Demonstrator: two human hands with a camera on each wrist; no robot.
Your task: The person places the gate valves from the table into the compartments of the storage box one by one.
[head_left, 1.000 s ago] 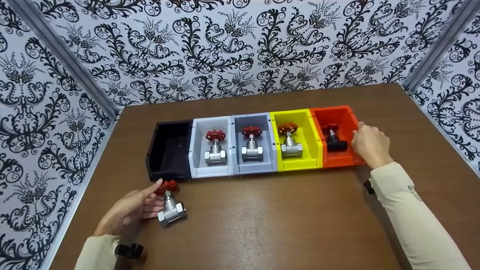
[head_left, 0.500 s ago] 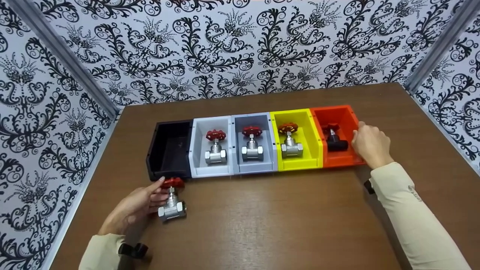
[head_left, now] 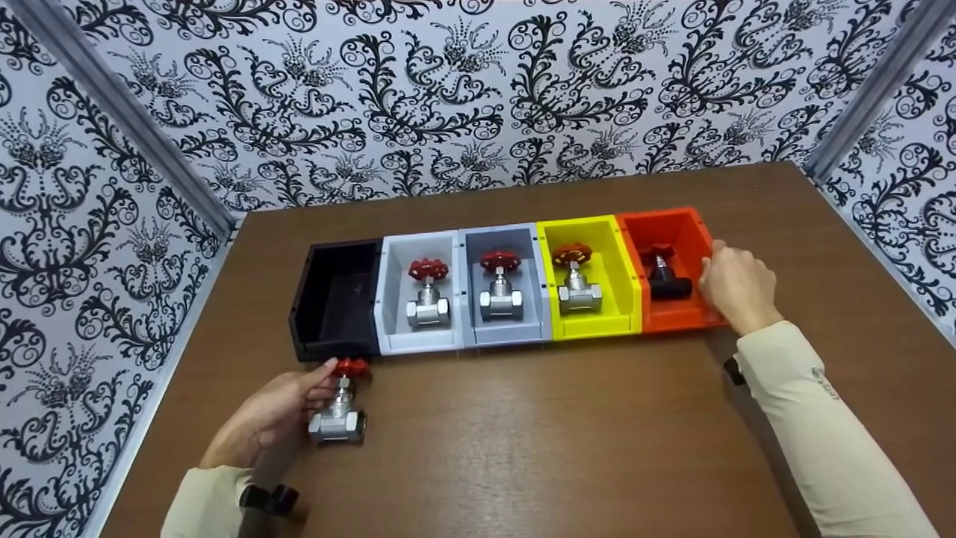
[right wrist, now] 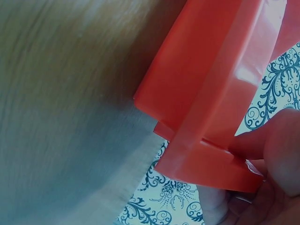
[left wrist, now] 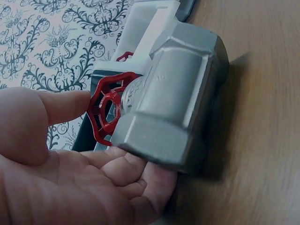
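Observation:
My left hand [head_left: 272,411] holds a silver gate valve [head_left: 340,418] by its red handwheel, just in front of the black bin [head_left: 336,350]. In the left wrist view the thumb touches the handwheel [left wrist: 110,105], and the curled fingers lie under the valve's hexagonal end [left wrist: 150,140]. At the other end of the row, my right hand [head_left: 739,288] grips the outer side wall of the orange-red bin [head_left: 683,317]. The right wrist view shows thumb and fingers pinching that bin's wall [right wrist: 211,166]. A valve with a black body [head_left: 668,285] lies inside this bin.
Between the end bins stand a white bin [head_left: 422,342], a grey bin [head_left: 508,334] and a yellow bin [head_left: 597,326], joined in a row. Each holds one silver valve with a red handwheel. The brown table [head_left: 523,433] extends in front; patterned wall panels [head_left: 463,97] stand behind and beside.
The left hand has moved slightly right with the valve, and the valve has turned a little more upright in view. My right hand keeps its place on the orange-red bin.

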